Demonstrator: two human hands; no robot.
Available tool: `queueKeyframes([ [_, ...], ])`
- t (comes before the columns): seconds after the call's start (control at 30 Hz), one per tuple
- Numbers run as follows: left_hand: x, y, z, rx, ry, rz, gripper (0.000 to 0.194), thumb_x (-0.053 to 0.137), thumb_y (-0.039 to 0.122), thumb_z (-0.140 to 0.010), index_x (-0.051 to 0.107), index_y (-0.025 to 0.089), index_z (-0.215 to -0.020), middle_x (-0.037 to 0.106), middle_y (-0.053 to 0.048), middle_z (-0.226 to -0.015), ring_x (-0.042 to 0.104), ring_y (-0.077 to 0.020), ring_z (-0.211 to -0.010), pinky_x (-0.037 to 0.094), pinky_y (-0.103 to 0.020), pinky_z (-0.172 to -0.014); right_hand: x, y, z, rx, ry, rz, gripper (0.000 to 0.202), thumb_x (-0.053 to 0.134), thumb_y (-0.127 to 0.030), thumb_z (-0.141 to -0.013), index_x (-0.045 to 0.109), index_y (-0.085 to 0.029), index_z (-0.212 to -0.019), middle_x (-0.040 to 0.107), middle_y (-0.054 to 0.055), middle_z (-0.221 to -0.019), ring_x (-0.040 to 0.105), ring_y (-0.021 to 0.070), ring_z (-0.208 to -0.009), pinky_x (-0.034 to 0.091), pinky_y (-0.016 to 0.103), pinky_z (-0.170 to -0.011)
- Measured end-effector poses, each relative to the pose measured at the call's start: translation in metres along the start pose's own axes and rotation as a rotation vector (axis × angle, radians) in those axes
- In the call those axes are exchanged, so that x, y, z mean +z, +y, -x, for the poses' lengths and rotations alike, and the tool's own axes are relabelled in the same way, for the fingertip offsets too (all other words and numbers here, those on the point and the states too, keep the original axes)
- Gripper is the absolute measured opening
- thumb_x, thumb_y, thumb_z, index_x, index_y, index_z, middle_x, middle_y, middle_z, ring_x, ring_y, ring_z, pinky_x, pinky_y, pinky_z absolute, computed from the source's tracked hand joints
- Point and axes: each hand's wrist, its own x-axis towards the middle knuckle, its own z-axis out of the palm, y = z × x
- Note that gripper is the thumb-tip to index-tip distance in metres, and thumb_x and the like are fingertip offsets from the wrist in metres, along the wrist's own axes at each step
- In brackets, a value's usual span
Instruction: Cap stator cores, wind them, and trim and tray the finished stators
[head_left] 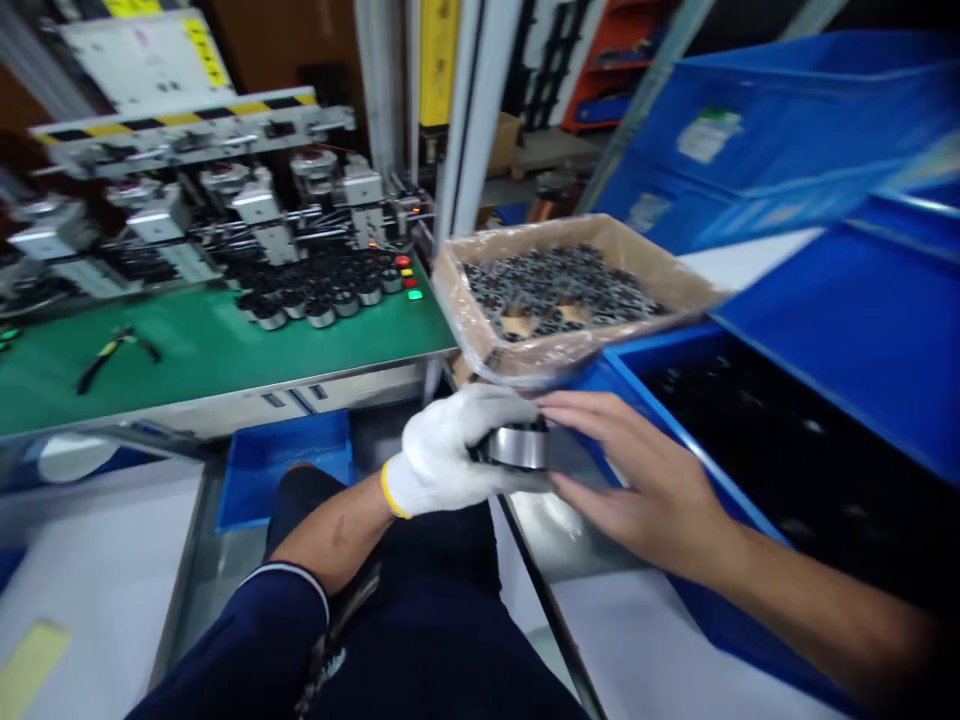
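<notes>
My left hand wears a white glove and grips a round metal part with a shiny steel band. My bare right hand closes on the same part from the right, fingers over its top. Both hands hold it above my lap, in front of a plastic-lined cardboard box full of several dark ring-shaped parts. The part's far side is hidden by my fingers.
A green work mat on the left carries several similar round parts, black-handled pliers and a machine behind. Blue bins stand right, a blue tray lies below the bench.
</notes>
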Motion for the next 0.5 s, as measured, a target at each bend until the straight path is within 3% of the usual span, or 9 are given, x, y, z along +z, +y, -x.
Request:
queueKeyframes([
  [0.07, -0.016, -0.006, 0.001, -0.059, 0.076, -0.135, 0.051, 0.087, 0.046, -0.079, 0.067, 0.023, -0.121, 0.073, -0.008, -0.116, 0.072, -0.0218, -0.104, 0.061, -0.035, -0.092, 0.001, 0.004, 0.001, 0.021, 0.007, 0.040, 0.050, 0.073, -0.027, -0.095, 0.057, -0.021, -0.142, 0.067, 0.013, -0.127, 0.068, 0.0257, -0.118, 0.060, 0.038, -0.102],
  [0.17, -0.064, -0.028, 0.003, -0.229, 0.290, -0.490, 0.045, 0.083, 0.036, -0.081, 0.065, 0.022, -0.119, 0.066, -0.009, -0.128, 0.066, -0.0249, -0.121, 0.055, -0.040, -0.106, 0.004, 0.010, 0.001, 0.002, -0.004, 0.065, 0.052, 0.071, -0.035, -0.098, 0.055, -0.022, -0.146, 0.066, 0.013, -0.129, 0.067, 0.0275, -0.117, 0.058, 0.042, -0.103],
  [0.23, -0.106, -0.047, 0.004, -0.517, 0.361, -0.780, 0.040, 0.078, 0.031, -0.081, 0.064, 0.023, -0.117, 0.058, -0.011, -0.140, 0.064, -0.0281, -0.126, 0.053, -0.043, -0.108, 0.005, 0.012, 0.001, -0.042, -0.012, 0.071, 0.047, 0.067, -0.034, -0.100, 0.055, -0.020, -0.143, 0.066, 0.013, -0.128, 0.068, 0.0265, -0.117, 0.058, 0.041, -0.101],
  [0.3, -0.144, -0.064, 0.006, -0.883, 0.306, -0.984, 0.037, 0.073, 0.028, -0.081, 0.064, 0.022, -0.116, 0.054, -0.014, -0.144, 0.067, -0.0328, -0.120, 0.055, -0.046, -0.101, 0.006, 0.014, 0.001, -0.071, -0.004, 0.088, 0.041, 0.065, -0.034, -0.101, 0.058, -0.019, -0.138, 0.066, 0.013, -0.127, 0.068, 0.0251, -0.116, 0.058, 0.038, -0.099],
  [0.33, -0.161, -0.071, 0.007, -0.990, 0.278, -1.023, 0.037, 0.072, 0.028, -0.080, 0.065, 0.021, -0.116, 0.055, -0.016, -0.143, 0.069, -0.0349, -0.117, 0.056, -0.048, -0.098, 0.006, 0.015, 0.002, -0.074, -0.001, 0.103, 0.038, 0.063, -0.034, -0.102, 0.059, -0.019, -0.136, 0.067, 0.012, -0.127, 0.069, 0.0246, -0.115, 0.059, 0.038, -0.097],
  [0.4, -0.185, -0.079, 0.013, -1.031, 0.257, -1.028, 0.041, 0.071, 0.029, -0.082, 0.065, 0.021, -0.121, 0.058, -0.016, -0.140, 0.069, -0.0343, -0.116, 0.057, -0.046, -0.097, 0.008, 0.020, 0.002, -0.070, 0.008, 0.141, 0.034, 0.060, -0.037, -0.103, 0.061, -0.019, -0.132, 0.067, 0.012, -0.126, 0.070, 0.0241, -0.112, 0.060, 0.038, -0.093],
  [0.5, -0.207, -0.080, 0.029, -0.924, 0.304, -1.029, 0.049, 0.066, 0.036, -0.089, 0.057, 0.026, -0.136, 0.058, -0.008, -0.146, 0.062, -0.0237, -0.129, 0.054, -0.033, -0.105, 0.011, 0.027, 0.002, -0.078, 0.028, 0.187, 0.032, 0.060, -0.039, -0.102, 0.062, -0.020, -0.128, 0.068, 0.011, -0.125, 0.072, 0.0239, -0.109, 0.062, 0.038, -0.092],
])
